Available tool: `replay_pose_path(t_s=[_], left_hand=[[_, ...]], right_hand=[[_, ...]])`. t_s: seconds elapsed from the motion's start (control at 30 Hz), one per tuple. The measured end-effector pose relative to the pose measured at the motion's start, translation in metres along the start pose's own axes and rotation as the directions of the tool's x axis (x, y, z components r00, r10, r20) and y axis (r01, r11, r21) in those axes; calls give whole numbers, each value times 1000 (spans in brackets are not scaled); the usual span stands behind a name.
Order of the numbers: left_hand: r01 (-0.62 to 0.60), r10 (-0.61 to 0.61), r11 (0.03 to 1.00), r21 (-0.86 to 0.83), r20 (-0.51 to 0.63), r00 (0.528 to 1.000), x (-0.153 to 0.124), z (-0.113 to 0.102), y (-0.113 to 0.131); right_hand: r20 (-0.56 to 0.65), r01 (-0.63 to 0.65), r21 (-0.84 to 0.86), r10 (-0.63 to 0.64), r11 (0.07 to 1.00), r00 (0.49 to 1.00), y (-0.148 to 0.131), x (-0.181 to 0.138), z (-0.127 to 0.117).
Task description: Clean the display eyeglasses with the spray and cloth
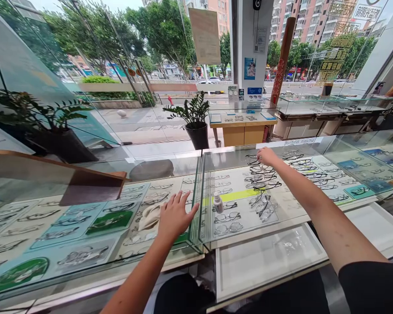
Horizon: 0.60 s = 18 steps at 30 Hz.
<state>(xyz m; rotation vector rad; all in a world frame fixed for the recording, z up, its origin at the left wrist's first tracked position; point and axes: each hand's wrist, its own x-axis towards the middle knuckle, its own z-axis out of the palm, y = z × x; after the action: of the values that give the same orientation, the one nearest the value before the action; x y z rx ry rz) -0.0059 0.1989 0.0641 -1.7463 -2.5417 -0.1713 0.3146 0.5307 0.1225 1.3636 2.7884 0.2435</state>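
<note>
My left hand [176,214] lies flat with fingers spread on the glass top of a display counter [94,244], beside a crumpled beige cloth [149,215]. My right hand [266,155] reaches far across the adjoining glass counter [301,205], fingers curled down on the far part of the glass; what it holds, if anything, is hidden. A small white spray bottle [218,203] stands on the glass between my hands. Rows of eyeglass frames [261,179] lie under the glass.
A pulled-out white tray [265,257] sits below the right counter's front edge. A wooden board [52,176] rests at the left. Potted plants [195,120] stand by the shop windows, and more glass cases [330,109] line the back.
</note>
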Motion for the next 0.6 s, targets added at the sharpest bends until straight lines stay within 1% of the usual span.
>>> replay_pose_path(t_s=[0.17,0.37,0.6], left_hand=[[-6,6,1000,-6,-5,1000,0,2,-2],[-12,12,1000,-14,-33,999,1,5,-3],[-5,5,1000,-16,5,1000,1,3,0]], right_hand=[[-1,-2,6,2,1000,1000,1,0,-1],[38,-8,4,7,1000,999,6,2,3],[101,2,-20,0,1000,995,7,13,5]])
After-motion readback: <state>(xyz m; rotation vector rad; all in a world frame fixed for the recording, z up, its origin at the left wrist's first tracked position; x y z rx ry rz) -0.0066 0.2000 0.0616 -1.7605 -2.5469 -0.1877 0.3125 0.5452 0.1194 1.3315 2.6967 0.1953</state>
